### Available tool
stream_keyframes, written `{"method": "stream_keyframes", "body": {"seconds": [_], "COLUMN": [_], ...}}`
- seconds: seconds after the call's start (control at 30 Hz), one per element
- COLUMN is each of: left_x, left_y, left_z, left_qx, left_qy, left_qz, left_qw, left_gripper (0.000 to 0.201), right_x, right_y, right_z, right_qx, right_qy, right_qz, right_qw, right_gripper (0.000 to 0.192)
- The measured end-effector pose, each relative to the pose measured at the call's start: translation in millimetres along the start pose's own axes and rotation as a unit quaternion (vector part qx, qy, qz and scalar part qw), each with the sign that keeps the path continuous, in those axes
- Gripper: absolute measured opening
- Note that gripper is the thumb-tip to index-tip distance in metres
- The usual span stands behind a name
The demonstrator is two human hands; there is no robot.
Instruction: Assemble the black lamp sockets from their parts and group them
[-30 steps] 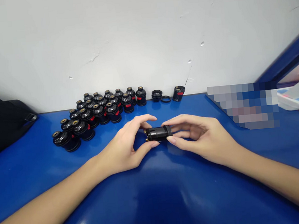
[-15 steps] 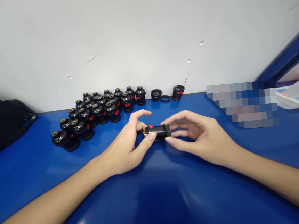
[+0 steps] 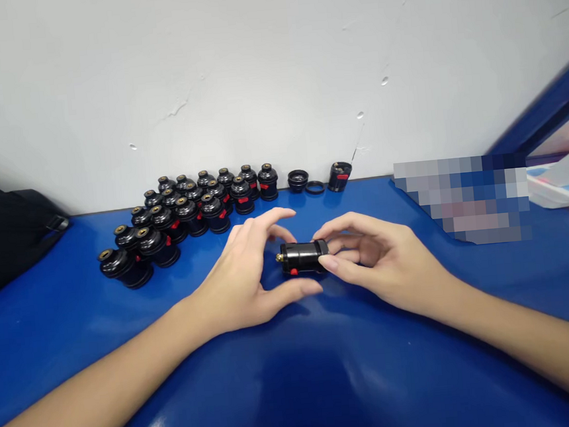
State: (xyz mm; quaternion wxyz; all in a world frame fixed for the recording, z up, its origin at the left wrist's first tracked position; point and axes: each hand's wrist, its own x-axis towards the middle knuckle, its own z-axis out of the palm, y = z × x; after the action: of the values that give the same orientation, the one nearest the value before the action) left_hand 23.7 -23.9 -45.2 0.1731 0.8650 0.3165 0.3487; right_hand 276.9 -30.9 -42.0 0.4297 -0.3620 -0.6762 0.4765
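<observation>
A black lamp socket body (image 3: 301, 257) with a red switch knob lies sideways just above the blue table, its brass screw end pointing left. The thumb and fingertips of my right hand (image 3: 382, 251) pinch the ring at its right end. Around the other end, my left hand (image 3: 250, 279) is open, its thumb below and its fingers above, apart from the socket. Whatever the right fingers touch on the socket's far side is hidden.
Rows of capped black lamp sockets (image 3: 215, 213) stand at the back left. Along the wall are a black cap (image 3: 298, 181), a black ring (image 3: 315, 187) and an uncapped socket (image 3: 340, 177). A black bag (image 3: 7, 231) lies left; a white tray (image 3: 561, 192) sits right, beside a blurred patch.
My left thumb and fingers have come off the socket and spread. The socket has turned, its red knob going from the top to the near side. My right hand keeps its grip.
</observation>
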Motion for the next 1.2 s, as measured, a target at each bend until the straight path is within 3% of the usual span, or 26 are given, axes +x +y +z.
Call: {"method": "stream_keyframes", "body": {"seconds": [0.13, 0.33, 0.43, 0.63, 0.73, 0.83, 0.9, 1.07, 1.2], "left_x": [0.1, 0.4, 1.0, 3.0, 3.3, 2.8, 2.0, -1.2, -1.2], "left_y": [3.6, 0.9, -0.1, -2.9, -1.3, 2.4, 3.9, -1.1, -6.3], "left_z": [-2.0, 0.6, 1.9, 2.3, 1.9, 0.6, -0.1, 2.1, 3.8], "left_qx": [-0.034, -0.080, -0.080, 0.071, 0.070, 0.033, 0.015, -0.003, 0.021], "left_qy": [-0.039, -0.008, 0.011, 0.055, 0.044, -0.002, -0.021, 0.017, 0.050], "left_qz": [-0.070, -0.080, -0.040, 0.145, 0.078, -0.031, -0.049, 0.010, 0.095], "left_qw": [0.996, 0.994, 0.996, 0.985, 0.993, 0.999, 0.998, 1.000, 0.994], "left_gripper": [0.039, 0.043, 0.048, 0.051, 0.068, 0.045, 0.036, 0.054, 0.062], "right_x": [0.0, -1.0, -1.5, -0.5, -0.1, -1.0, -1.8, -1.8, -0.2], "right_y": [2.3, 4.9, 4.8, 2.2, 3.0, 3.8, 3.3, -0.6, -2.6], "right_z": [1.0, 1.0, -0.1, -1.7, -1.9, -2.1, -2.0, -1.4, -0.7], "right_qx": [-0.010, 0.012, 0.005, -0.003, -0.004, 0.003, 0.003, -0.020, -0.016], "right_qy": [-0.016, -0.032, -0.024, -0.035, -0.030, -0.032, -0.035, -0.033, -0.035], "right_qz": [0.008, -0.032, -0.039, 0.007, 0.007, 0.004, 0.001, 0.022, 0.029], "right_qw": [1.000, 0.999, 0.999, 0.999, 1.000, 0.999, 0.999, 0.999, 0.999], "right_gripper": [0.030, 0.036, 0.036, 0.037, 0.036, 0.038, 0.038, 0.035, 0.034]}}
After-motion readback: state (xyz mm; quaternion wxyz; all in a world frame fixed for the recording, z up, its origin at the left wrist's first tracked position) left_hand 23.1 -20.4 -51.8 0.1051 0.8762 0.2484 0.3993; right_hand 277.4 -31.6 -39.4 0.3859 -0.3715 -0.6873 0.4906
